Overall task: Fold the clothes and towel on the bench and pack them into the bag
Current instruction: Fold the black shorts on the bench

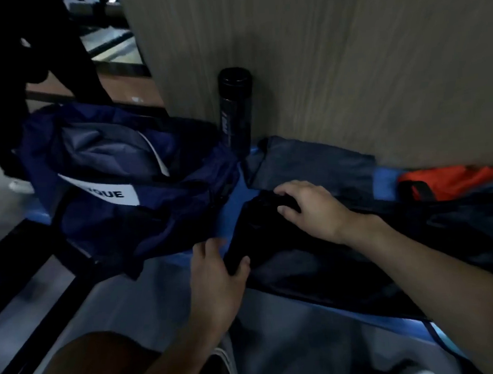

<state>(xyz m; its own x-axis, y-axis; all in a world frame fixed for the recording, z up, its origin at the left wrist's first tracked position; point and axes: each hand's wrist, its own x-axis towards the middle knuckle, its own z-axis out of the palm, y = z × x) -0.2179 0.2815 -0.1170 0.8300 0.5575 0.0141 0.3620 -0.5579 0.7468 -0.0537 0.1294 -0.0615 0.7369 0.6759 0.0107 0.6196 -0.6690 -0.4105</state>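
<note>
**A:** Where is the dark garment (pixel 290 269) lying, and who is holding it?

**B:** It is lying on the blue counter (pixel 234 193), caught between both grips. The left grip (pixel 216 274) is clamping its near-left edge, thumb on top and fingers tucked underneath. The right grip (pixel 312 208) is curling its fingers over the bunched far corner and grasping it there.

**A:** Why two holds like that?

**B:** I am reading it as a fold being tidied. One grip is squaring the edge while the other is pinning the top layer so the slippery cloth is not sliding open. The frame is dim and blurred, so I am not telling whether it is shorts or a shirt.

**A:** What is sitting past the right grip?

**B:** A grey folded piece (pixel 311 161) is resting just beyond its fingertips, flat against the foot of the wall panel (pixel 318 63). It seems to be parked there as finished work. Off toward the right wrist's side, something orange (pixel 457 180) is lying at the counter's far end, with more dark fabric heaped beside it.

**A:** And the bag?

**B:** The navy bag (pixel 153 220) is gaping open just left of the left grip, touching the counter's end, its white label (pixel 110 191) facing up. It is standing close, so each folded piece is needing only a short carry. A black bottle (pixel 236 108) is standing upright beyond the bag, against the panel and out of the way.
</note>
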